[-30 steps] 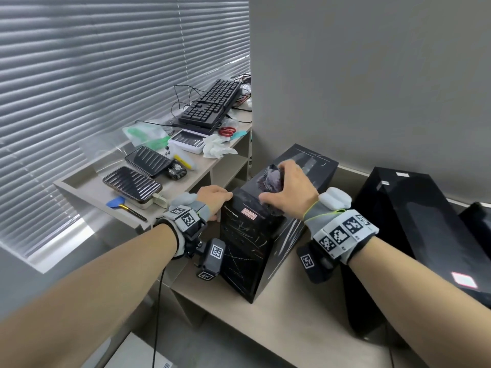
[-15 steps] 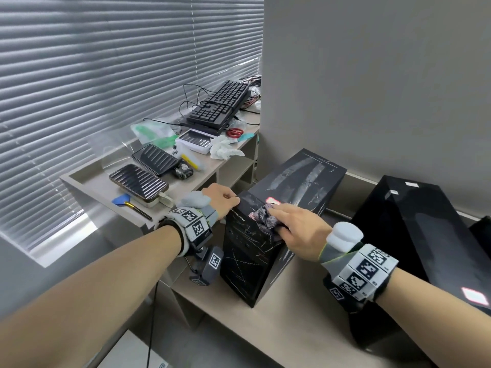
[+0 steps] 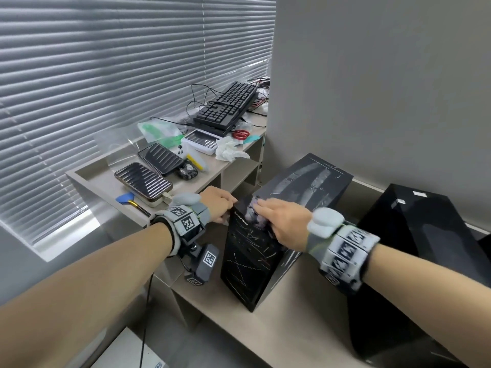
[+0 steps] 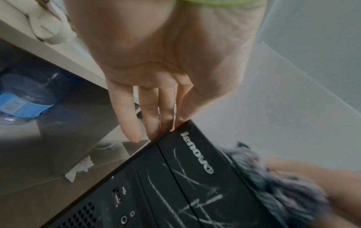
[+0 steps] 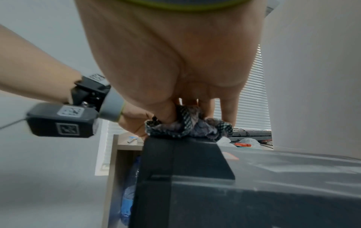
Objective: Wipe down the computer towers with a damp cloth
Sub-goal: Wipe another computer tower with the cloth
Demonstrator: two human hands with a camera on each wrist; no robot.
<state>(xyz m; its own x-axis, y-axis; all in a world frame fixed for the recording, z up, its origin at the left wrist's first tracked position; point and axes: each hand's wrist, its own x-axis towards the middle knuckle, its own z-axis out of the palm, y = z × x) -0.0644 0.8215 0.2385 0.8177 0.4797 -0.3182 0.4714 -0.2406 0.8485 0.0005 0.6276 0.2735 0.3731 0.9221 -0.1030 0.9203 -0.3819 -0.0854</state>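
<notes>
With the left hand (image 3: 218, 205) flat-fingered bracing the scratched black computer tower (image 3: 255, 251), the right hand (image 3: 287, 224), fingers extended over the crumpled grey cloth (image 3: 253, 216), should press evenly along the top front edge.

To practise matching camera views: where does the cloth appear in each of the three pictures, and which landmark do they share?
Head: cloth centre, under the right hand on the tower's top front edge.
Left wrist: lower right, blurred, beside the logo.
Right wrist: centre, bunched under the fingers.
Shared landmark: the scratched black tower.

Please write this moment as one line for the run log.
right hand: presses grey woven cloth on scratched black Lenovo tower top-front edge | left hand: steadies tower's left side
</notes>
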